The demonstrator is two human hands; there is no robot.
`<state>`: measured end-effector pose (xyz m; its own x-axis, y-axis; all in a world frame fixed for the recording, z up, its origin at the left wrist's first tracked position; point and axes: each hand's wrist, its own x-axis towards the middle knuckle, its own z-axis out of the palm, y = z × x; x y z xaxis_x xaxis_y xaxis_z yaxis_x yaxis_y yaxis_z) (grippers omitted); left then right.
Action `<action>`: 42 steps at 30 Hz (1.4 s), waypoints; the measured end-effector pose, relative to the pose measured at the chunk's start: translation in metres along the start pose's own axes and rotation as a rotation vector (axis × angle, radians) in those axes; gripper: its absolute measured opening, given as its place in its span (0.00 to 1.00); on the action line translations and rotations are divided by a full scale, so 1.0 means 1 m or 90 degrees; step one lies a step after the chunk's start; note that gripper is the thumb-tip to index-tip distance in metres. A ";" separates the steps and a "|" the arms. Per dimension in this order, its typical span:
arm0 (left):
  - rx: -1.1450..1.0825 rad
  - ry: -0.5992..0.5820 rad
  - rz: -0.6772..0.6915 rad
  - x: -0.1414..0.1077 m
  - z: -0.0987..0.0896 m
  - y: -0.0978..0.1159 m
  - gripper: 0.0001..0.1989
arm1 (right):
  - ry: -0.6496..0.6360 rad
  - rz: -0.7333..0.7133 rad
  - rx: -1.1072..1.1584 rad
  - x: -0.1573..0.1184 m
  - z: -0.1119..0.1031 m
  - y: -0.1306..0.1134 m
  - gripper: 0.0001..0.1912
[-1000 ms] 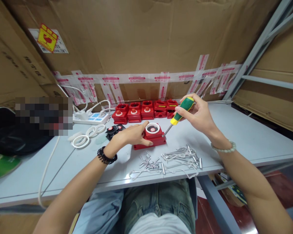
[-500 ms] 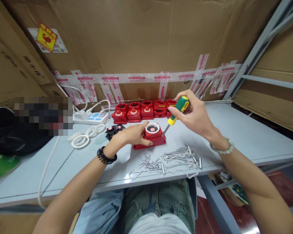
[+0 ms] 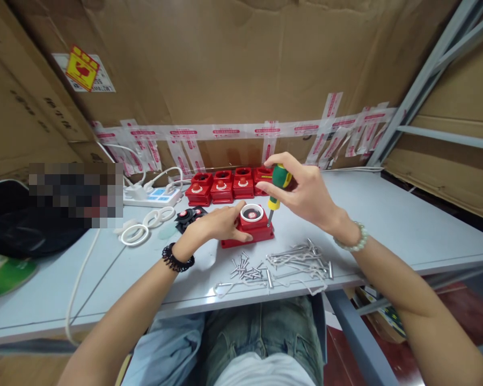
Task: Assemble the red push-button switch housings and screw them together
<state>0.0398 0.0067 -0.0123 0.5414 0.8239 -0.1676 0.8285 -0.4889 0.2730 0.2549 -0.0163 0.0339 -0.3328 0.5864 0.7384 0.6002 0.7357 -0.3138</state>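
My left hand [image 3: 226,222] is wrapped over the left side of a red box-shaped housing [image 3: 257,232] and grips it against the table. A white ring [image 3: 251,213] sits on the housing's top around a dark round centre with a red mark. My right hand [image 3: 301,185] is closed around the green and yellow handle of a screwdriver [image 3: 280,176]. The screwdriver stands nearly upright, its tip at the housing's right-hand corner. Whether the tip sits in a screw is too small to tell. Just left of my left hand lie black parts [image 3: 190,217] with red marks.
Several red housings [image 3: 221,190] stand in a row at the back. Loose screws [image 3: 247,268] and metal rods with white cords [image 3: 300,257] lie near the front edge. White rings [image 3: 135,235], a power strip [image 3: 153,197] and a black bag [image 3: 44,230] are at the left.
The screwdriver has tipped from a rightward slant to nearly upright, and my right hand has shifted left with it. My left hand still grips the housing.
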 end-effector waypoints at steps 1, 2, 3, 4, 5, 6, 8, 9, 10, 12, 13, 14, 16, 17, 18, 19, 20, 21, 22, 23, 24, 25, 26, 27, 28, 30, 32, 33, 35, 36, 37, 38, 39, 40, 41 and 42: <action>-0.001 0.000 0.000 0.000 0.000 0.000 0.37 | 0.018 -0.004 -0.037 0.000 0.000 0.001 0.15; -0.003 -0.001 -0.002 0.000 0.000 0.000 0.37 | 0.019 -0.009 -0.052 -0.001 -0.001 0.002 0.15; -0.004 -0.002 -0.004 0.000 0.000 0.000 0.36 | 0.001 -0.012 -0.038 -0.001 -0.002 0.002 0.15; -0.005 -0.003 -0.007 0.000 0.000 0.000 0.36 | -0.032 -0.016 0.003 -0.002 -0.005 0.002 0.17; -0.006 -0.003 -0.009 0.000 0.000 0.000 0.36 | -0.073 -0.019 0.060 -0.002 -0.008 0.002 0.18; -0.007 -0.003 -0.009 0.000 0.000 -0.001 0.35 | -0.111 -0.019 0.114 -0.002 -0.010 0.002 0.19; -0.006 -0.002 -0.008 0.000 0.000 -0.001 0.35 | -0.130 -0.017 0.154 -0.001 -0.011 0.002 0.19; -0.005 -0.002 -0.007 0.001 0.000 -0.001 0.36 | -0.104 -0.014 0.132 -0.001 -0.011 0.002 0.18; -0.004 -0.001 -0.006 0.001 0.000 -0.001 0.36 | -0.067 -0.011 0.089 0.000 -0.009 0.003 0.17; -0.002 -0.002 -0.006 0.001 0.001 -0.001 0.37 | 0.005 -0.006 -0.018 0.000 -0.006 0.003 0.17; -0.002 -0.002 -0.007 0.001 0.001 -0.001 0.37 | 0.024 -0.012 -0.060 0.000 -0.005 0.003 0.17; -0.002 -0.002 -0.007 0.001 0.001 -0.001 0.37 | 0.025 -0.024 -0.079 0.000 -0.005 0.003 0.17; -0.004 0.000 -0.005 0.001 0.001 -0.001 0.36 | -0.025 -0.055 -0.038 0.000 -0.008 0.004 0.18; -0.007 0.001 -0.002 0.001 0.001 -0.001 0.36 | -0.062 -0.065 0.010 -0.001 -0.009 0.004 0.20; -0.009 0.001 -0.001 0.001 0.001 -0.001 0.36 | -0.094 -0.068 0.057 -0.001 -0.010 0.004 0.21; -0.009 0.000 -0.002 0.001 0.001 -0.001 0.36 | -0.105 -0.064 0.087 -0.002 -0.010 0.004 0.20; -0.007 -0.001 -0.003 0.001 0.001 -0.001 0.36 | -0.089 -0.056 0.089 -0.002 -0.009 0.004 0.19; -0.004 -0.003 -0.006 0.002 0.001 -0.001 0.36 | -0.052 -0.046 0.066 -0.002 -0.006 0.004 0.17; 0.000 -0.003 -0.008 0.002 0.001 -0.001 0.36 | -0.009 -0.034 0.031 -0.002 -0.004 0.004 0.15; 0.003 -0.002 -0.008 0.002 0.001 -0.001 0.35 | 0.024 -0.019 0.002 -0.002 -0.001 0.003 0.14; 0.004 0.000 -0.005 0.002 0.001 -0.001 0.35 | 0.039 -0.007 -0.007 -0.002 0.000 0.003 0.14; 0.002 0.002 -0.002 0.002 0.001 -0.002 0.35 | 0.032 0.001 0.011 -0.001 0.000 0.003 0.14; -0.002 0.003 0.000 0.002 0.001 -0.002 0.35 | 0.003 0.005 0.055 -0.001 -0.002 0.003 0.15; -0.006 0.003 0.001 0.002 0.001 -0.002 0.35 | -0.040 0.001 0.117 0.000 -0.005 0.003 0.16; -0.010 0.004 0.001 0.002 0.001 -0.002 0.34 | -0.089 -0.008 0.185 0.000 -0.008 0.003 0.17; -0.012 0.003 -0.005 0.002 0.001 -0.002 0.35 | -0.169 -0.025 0.274 0.001 -0.013 0.004 0.18; -0.005 0.000 -0.012 0.002 0.001 -0.001 0.36 | -0.158 -0.023 0.252 0.002 -0.013 0.005 0.17; -0.001 -0.002 -0.013 0.002 0.001 -0.001 0.36 | -0.118 -0.015 0.202 0.002 -0.010 0.005 0.18; 0.005 -0.002 -0.009 0.002 0.001 -0.001 0.36 | -0.019 -0.001 0.077 0.002 -0.003 0.005 0.18; 0.005 0.000 -0.004 0.002 0.001 -0.001 0.35 | 0.015 -0.001 0.024 0.001 0.000 0.005 0.18; 0.003 0.003 -0.001 0.002 0.001 -0.001 0.35 | 0.029 -0.006 -0.009 0.001 0.002 0.005 0.16; 0.001 0.005 0.001 0.002 0.001 -0.001 0.35 | 0.021 -0.016 -0.013 0.001 0.002 0.006 0.16; -0.002 0.006 -0.001 0.001 0.001 -0.001 0.35 | -0.009 -0.027 0.013 0.001 0.002 0.006 0.16; -0.004 0.005 -0.003 0.001 0.001 -0.001 0.35 | -0.053 -0.036 0.060 0.000 0.000 0.006 0.17; -0.005 0.002 -0.006 0.001 0.001 -0.001 0.36 | -0.097 -0.041 0.113 0.000 -0.001 0.007 0.19; -0.005 0.002 -0.007 0.001 0.001 -0.001 0.36 | -0.129 -0.039 0.153 0.000 -0.002 0.008 0.20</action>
<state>0.0396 0.0075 -0.0137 0.5314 0.8302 -0.1684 0.8336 -0.4772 0.2782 0.2610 -0.0116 0.0326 -0.5154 0.5763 0.6342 0.3935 0.8166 -0.4223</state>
